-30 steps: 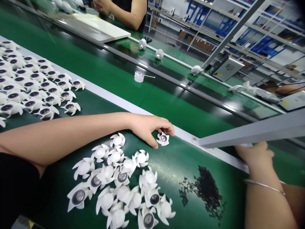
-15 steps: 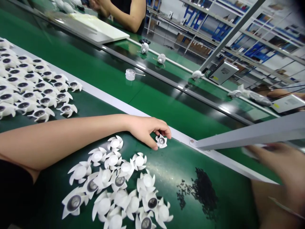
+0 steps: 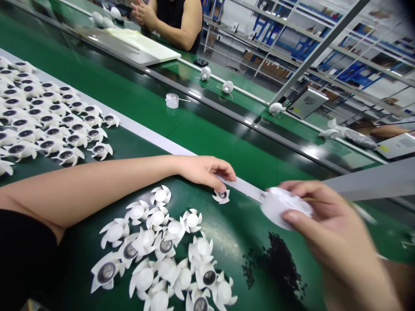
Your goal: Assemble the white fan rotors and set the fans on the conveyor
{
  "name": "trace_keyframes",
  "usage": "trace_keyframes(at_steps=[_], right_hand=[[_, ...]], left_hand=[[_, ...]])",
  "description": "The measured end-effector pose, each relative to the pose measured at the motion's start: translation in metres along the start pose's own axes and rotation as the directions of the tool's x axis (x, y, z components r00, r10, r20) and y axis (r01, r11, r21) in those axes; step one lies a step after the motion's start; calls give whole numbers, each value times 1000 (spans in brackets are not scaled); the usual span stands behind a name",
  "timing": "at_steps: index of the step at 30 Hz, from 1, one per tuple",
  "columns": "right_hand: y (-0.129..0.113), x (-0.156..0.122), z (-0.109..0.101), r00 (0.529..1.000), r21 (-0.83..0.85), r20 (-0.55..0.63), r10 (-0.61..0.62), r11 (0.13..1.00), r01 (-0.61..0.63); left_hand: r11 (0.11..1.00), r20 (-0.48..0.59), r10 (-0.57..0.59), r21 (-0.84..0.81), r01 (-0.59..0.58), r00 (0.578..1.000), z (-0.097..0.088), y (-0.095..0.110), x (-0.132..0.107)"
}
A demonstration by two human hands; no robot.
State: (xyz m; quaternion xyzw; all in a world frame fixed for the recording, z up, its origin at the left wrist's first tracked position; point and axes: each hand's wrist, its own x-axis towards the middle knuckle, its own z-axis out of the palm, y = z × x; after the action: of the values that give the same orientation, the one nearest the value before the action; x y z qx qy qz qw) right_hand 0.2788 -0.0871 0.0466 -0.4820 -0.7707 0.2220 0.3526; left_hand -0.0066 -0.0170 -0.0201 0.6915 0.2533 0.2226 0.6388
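Note:
My left hand [image 3: 210, 172] reaches over the green worktop, fingers apart, its thumb at the edge of one small white fan impeller [image 3: 222, 196] that lies hub opening up. In my right hand [image 3: 327, 216] is a round white plastic housing [image 3: 282, 207], pinched between thumb and fingers above the worktop and slightly blurred. A thin wire seems to trail from it behind the fingers. Several more white impellers [image 3: 168, 248] lie in a loose heap below my left forearm, some hub up and some turned over.
Rows of impellers [image 3: 48, 121] cover the worktop's left side. Small black pieces [image 3: 280, 263] are heaped at the right. Beyond a white rail [image 3: 155, 138], a clear-white housing with a wire [image 3: 172, 101] sits on the green belt. A grey post [image 3: 372, 179] crosses at right. A co-worker [image 3: 175, 26] sits opposite.
My right hand has come in from the right edge, bringing the white housing over the worktop. My left fingers have spread from around the single impeller, which now lies under the thumb.

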Motion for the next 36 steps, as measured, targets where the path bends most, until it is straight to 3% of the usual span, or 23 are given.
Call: trace_keyframes(at_steps=[1, 3, 7, 10, 12, 19, 27, 36], right_hand=[[-1, 2, 18, 999, 141, 39, 1, 990, -7], [-2, 3, 48, 996, 254, 82, -27, 967, 5], [0, -2, 72, 968, 128, 148, -203, 974, 185], [3, -2, 74, 933, -36, 175, -313, 945, 324], [6, 0, 75, 926, -102, 182, -330, 931, 351], [17, 2, 77, 959, -42, 134, -249, 966, 256], [11, 1, 79, 963, -105, 114, -243, 961, 255], [9, 2, 83, 973, -109, 108, -203, 971, 215]], left_hand=[[1000, -26, -3, -30, 2, 1000, -1, 0, 1], [992, -70, -25, -123, 16, 997, -3, 0, 3], [975, -141, -74, -218, 42, 987, -3, 1, 5], [998, -149, -26, -54, 18, 988, -1, 0, 4], [999, -143, -19, 33, 24, 990, 1, -2, 4], [995, -168, -64, 66, 76, 984, 7, 2, 8], [967, -136, -62, 236, 94, 989, 1, 4, 10], [950, -90, -87, 293, 110, 992, -4, 9, 9]])
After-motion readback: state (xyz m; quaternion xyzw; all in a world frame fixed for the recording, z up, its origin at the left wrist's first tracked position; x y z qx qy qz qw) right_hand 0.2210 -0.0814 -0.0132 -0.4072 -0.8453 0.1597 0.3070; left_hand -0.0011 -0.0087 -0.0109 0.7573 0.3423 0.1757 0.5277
